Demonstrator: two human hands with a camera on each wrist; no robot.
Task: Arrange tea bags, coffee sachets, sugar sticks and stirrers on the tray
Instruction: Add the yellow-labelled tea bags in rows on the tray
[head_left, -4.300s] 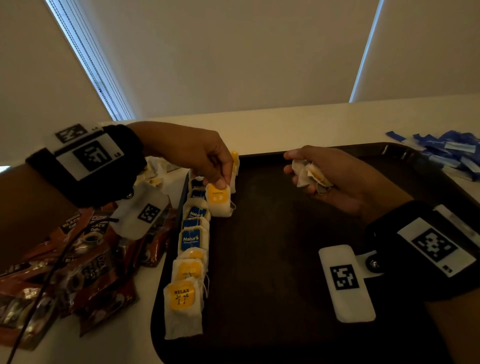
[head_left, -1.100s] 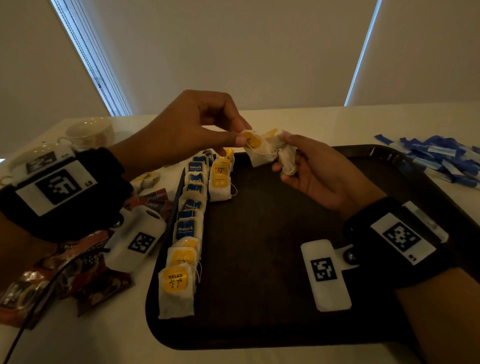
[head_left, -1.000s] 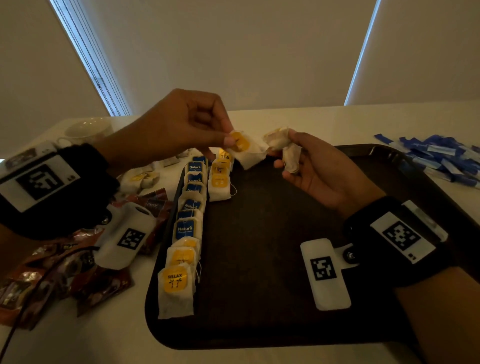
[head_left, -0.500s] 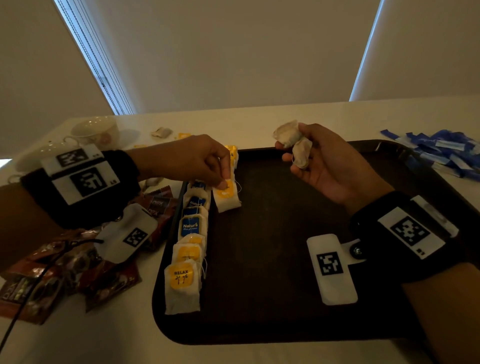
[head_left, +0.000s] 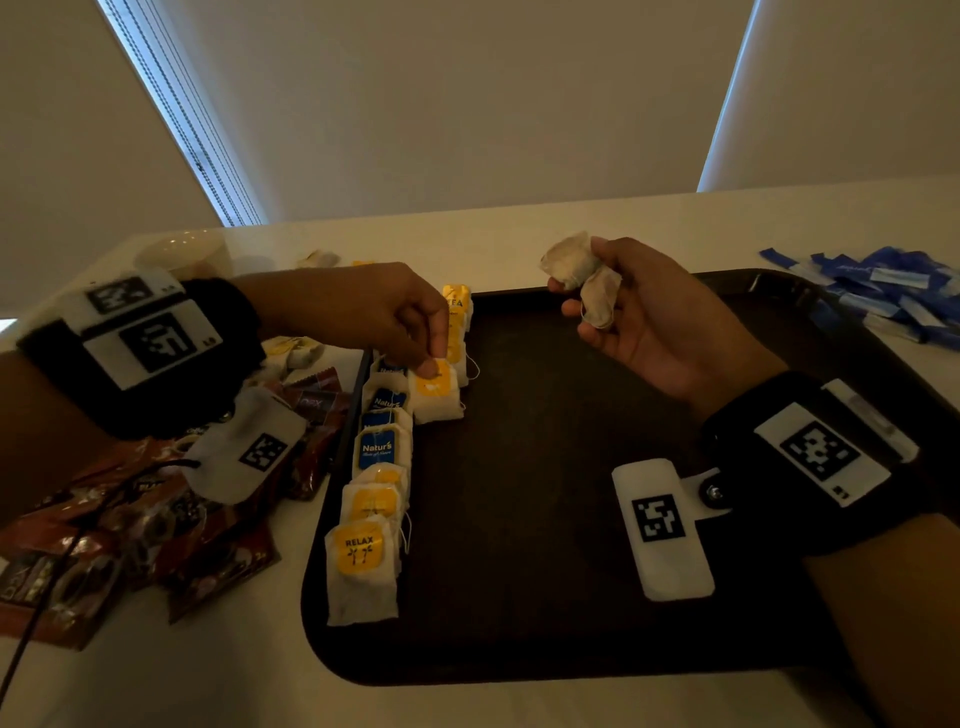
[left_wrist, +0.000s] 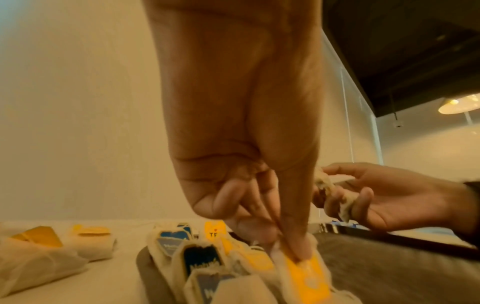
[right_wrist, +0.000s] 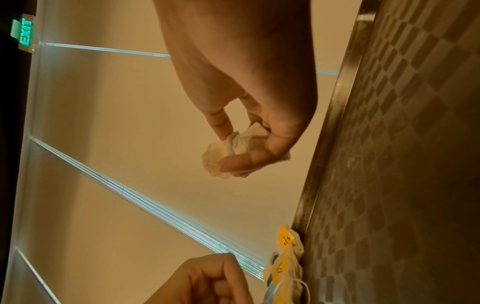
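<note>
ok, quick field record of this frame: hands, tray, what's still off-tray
left hand: fingertips pressing a yellow-tag tea bag onto the tray, in the second row
right hand: grip on loose tea bags, held above the tray
tray: dark; two tea bag rows along its left edge, first row longer
coffee sachets: on the table, left of the tray
blue sachets: on the table, right of the tray

counter (head_left: 519, 234): carrying everything
tray (head_left: 519, 649): lying at centre
coffee sachets (head_left: 104, 545): lying left of tray
blue sticks (head_left: 883, 291): lying right
cup (head_left: 187, 254): standing far left
</note>
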